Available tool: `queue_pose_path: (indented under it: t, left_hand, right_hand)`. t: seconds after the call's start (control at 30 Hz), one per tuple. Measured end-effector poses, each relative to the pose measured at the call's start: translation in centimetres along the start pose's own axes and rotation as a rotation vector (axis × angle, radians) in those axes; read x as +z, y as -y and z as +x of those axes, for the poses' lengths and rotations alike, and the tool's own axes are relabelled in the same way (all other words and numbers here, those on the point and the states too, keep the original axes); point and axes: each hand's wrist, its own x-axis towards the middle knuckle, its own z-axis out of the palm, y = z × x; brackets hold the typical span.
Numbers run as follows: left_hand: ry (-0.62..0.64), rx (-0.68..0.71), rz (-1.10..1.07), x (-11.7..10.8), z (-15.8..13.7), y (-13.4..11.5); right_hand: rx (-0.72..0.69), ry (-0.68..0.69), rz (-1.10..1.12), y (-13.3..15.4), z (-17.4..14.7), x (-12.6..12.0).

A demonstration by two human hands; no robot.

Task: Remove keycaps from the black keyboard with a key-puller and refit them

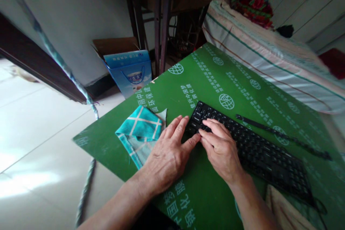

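Observation:
A black keyboard (269, 156) lies slantwise on the green-covered table. At its left end, my left hand (172, 151) holds the corner, with the fingers along the short side and the thumb on the near edge. My right hand (221, 147) is closed on the near edge beside the left thumb, its bent fingers over the leftmost keys. The two hands almost touch, and whatever is under the right fingertips is hidden. A folded teal cloth with white lines (142, 125) lies left of my left hand, partly covered by it.
Beyond the keyboard lies a narrow black strip (283, 136). The green table cover (199, 75) bears white print. A beige cloth (285, 210) is at the near right. A blue box (132, 70) stands behind the table, and a twisted cord (54, 52) hangs at left.

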Motion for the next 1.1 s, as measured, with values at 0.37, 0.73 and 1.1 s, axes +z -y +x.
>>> queue_pose_path:
  t: [0.37,0.73,1.1]
  left_hand:
    - [-0.058,-0.009,-0.019,0.0,0.1,0.1]
    - [-0.13,-0.04,-0.03,0.1,0.0,0.1]
    - [-0.017,0.002,-0.022,0.3,0.1,0.0]
  right_hand:
    - [-0.014,-0.104,0.002,0.7,-0.2,0.9]
    - [0.009,-0.178,-0.017,1.1,-0.7,1.3]
    - [-0.022,-0.206,-0.013,0.8,-1.1,1.8]
